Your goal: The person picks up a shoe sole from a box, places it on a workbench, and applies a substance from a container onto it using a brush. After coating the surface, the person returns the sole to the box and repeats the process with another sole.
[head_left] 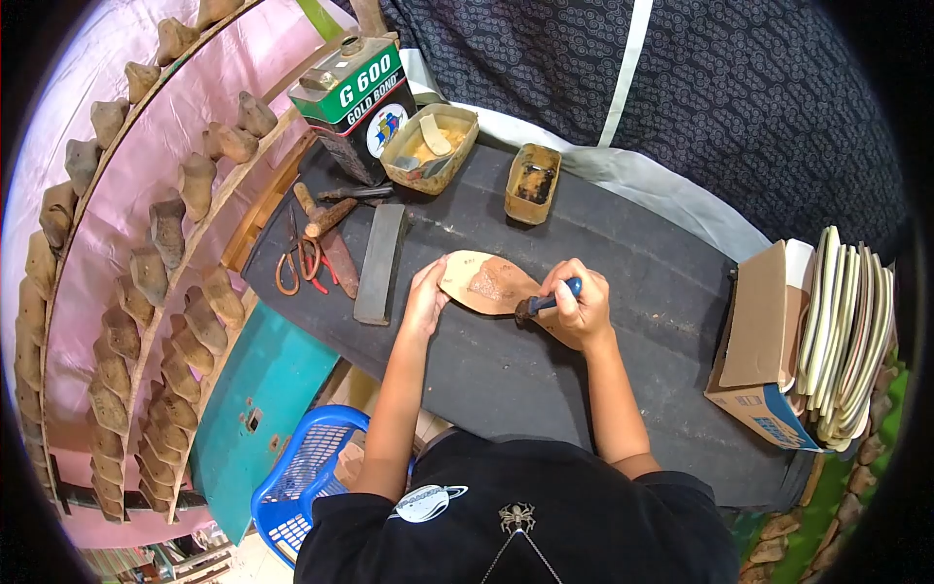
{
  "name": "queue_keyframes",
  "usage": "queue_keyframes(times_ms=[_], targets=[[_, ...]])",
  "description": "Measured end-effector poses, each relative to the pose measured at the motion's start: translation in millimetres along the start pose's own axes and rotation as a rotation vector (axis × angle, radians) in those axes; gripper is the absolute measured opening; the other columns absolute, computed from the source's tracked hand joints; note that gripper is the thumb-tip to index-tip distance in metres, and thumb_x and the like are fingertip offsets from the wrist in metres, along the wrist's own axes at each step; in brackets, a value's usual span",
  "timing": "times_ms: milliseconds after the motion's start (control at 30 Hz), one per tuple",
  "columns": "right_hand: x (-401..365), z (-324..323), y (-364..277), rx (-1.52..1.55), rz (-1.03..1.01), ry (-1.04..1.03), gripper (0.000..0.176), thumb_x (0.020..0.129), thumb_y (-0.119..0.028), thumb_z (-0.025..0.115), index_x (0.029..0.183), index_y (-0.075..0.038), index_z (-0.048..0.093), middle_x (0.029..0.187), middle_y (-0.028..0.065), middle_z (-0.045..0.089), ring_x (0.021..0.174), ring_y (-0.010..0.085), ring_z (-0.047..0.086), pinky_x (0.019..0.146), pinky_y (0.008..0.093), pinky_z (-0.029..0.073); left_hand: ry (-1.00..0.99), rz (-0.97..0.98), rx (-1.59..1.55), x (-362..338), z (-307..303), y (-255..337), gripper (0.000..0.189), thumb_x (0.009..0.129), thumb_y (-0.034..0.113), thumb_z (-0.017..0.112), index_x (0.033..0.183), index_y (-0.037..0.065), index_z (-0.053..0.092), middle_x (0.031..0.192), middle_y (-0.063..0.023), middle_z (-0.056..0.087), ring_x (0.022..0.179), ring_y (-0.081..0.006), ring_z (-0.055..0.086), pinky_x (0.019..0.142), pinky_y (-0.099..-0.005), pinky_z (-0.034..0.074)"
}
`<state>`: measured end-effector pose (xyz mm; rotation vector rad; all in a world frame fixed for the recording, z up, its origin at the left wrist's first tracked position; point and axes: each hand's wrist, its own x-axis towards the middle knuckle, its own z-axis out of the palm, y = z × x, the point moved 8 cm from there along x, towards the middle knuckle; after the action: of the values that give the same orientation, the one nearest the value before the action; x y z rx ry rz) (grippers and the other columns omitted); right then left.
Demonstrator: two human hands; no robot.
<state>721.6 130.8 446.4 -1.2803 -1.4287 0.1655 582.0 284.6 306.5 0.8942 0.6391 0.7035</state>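
Note:
A tan insole-shaped piece (465, 266) with small dark markings lies over the dark worktop, and a darker, shiny patch covers its middle. My left hand (425, 295) grips its left end, thumb and fingers at the edge. In my right hand (581, 300) is a brush (571, 287) with a blue handle, its dark tip touching the piece near its right half. The right end of the piece is partly hidden beneath my right hand. Left of my left hand lies a long grey block (380, 263).
Behind stand a G 600 Gold Bond can (355, 115), a tub (459, 173) of yellowish stuff and a dark-stained tub (528, 208). Scissors (289, 268) and other tools lie left. A cardboard box (754, 326) with stacked soles stands right; shoe lasts (167, 229) line racks at left.

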Motion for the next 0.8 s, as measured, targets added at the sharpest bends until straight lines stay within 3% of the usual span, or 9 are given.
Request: queue_keyframes(times_ms=[67,167,267,333,433,533,667,767,800], targets=[[0,-3,-5,0.020,-0.035,0.078,0.016,0.077,-0.014,0.045,0.067,-0.001,0.046,0.058,0.0088,0.055,0.052,0.0160,0.053,0.050,0.0250,0.043,-0.004,0.005,0.003,0,1,0,0.033,0.090,0.020,0.038,0.110,-0.005,0.049,0.104,-0.0117,0.056,0.096,-0.0184,0.055,0.083,-0.0291,0.044],[-3,-6,-11,0.079,-0.089,0.163,0.014,0.078,-0.013,0.048,0.071,-0.002,0.049,0.065,0.0092,0.058,0.058,0.0173,0.058,0.053,0.0262,0.045,0.000,0.011,0.017,-1,1,1,0.034,0.090,0.020,0.038,0.110,-0.004,0.050,0.104,-0.0118,0.056,0.095,-0.0185,0.056,0.081,-0.0288,0.045],[0,13,-9,0.372,0.009,0.088,0.013,0.084,-0.011,0.046,0.084,0.001,0.050,0.083,0.0122,0.061,0.075,0.0160,0.058,0.062,0.0273,0.049,-0.010,0.011,0.016,-1,2,2,0.033,0.090,0.021,0.039,0.110,-0.004,0.050,0.104,-0.0114,0.057,0.094,-0.0179,0.056,0.080,-0.0282,0.045],[1,25,-9,0.421,0.098,0.054,0.011,0.083,-0.010,0.047,0.082,0.000,0.051,0.082,0.0120,0.061,0.073,0.0164,0.060,0.062,0.0273,0.049,-0.012,0.009,0.026,-2,4,3,0.033,0.089,0.021,0.039,0.109,-0.004,0.050,0.103,-0.0111,0.057,0.094,-0.0177,0.056,0.080,-0.0283,0.045],[1,30,-9,0.178,-0.042,-0.006,0.009,0.081,-0.009,0.049,0.080,-0.001,0.052,0.081,0.0110,0.062,0.070,0.0175,0.061,0.060,0.0275,0.048,0.007,0.018,0.028,0,0,1,0.033,0.089,0.020,0.039,0.109,-0.004,0.050,0.102,-0.0109,0.058,0.094,-0.0174,0.057,0.081,-0.0287,0.045],[0,25,-11,0.152,-0.135,-0.036,0.009,0.078,-0.011,0.051,0.076,-0.002,0.052,0.073,0.0089,0.061,0.064,0.0182,0.060,0.056,0.0274,0.047,0.002,0.010,0.022,-3,3,3,0.033,0.089,0.020,0.039,0.109,-0.004,0.050,0.103,-0.0110,0.057,0.094,-0.0174,0.056,0.082,-0.0286,0.045],[-2,14,-11,0.029,-0.130,-0.086,0.018,0.078,-0.016,0.047,0.069,0.000,0.049,0.062,0.0109,0.059,0.057,0.0166,0.057,0.053,0.0265,0.045,0.003,0.020,0.013,-2,2,3,0.033,0.090,0.020,0.039,0.110,-0.004,0.050,0.103,-0.0110,0.057,0.095,-0.0172,0.056,0.082,-0.0282,0.044],[1,-17,-8,0.208,-0.026,0.275,0.024,0.080,-0.021,0.042,0.064,-0.003,0.046,0.056,0.0117,0.056,0.048,0.0126,0.051,0.044,0.0224,0.039,-0.018,0.021,0.020,-1,3,3,0.034,0.090,0.021,0.039,0.110,-0.004,0.050,0.104,-0.0109,0.057,0.096,-0.0171,0.055,0.083,-0.0279,0.044],[-2,-25,3,0.198,0.028,0.363,0.026,0.084,-0.024,0.038,0.072,-0.003,0.046,0.060,0.0130,0.057,0.048,0.0112,0.050,0.043,0.0208,0.039,-0.016,0.015,0.016,-1,3,2,0.034,0.090,0.022,0.039,0.110,-0.004,0.050,0.104,-0.0108,0.057,0.095,-0.0170,0.056,0.083,-0.0279,0.044]])
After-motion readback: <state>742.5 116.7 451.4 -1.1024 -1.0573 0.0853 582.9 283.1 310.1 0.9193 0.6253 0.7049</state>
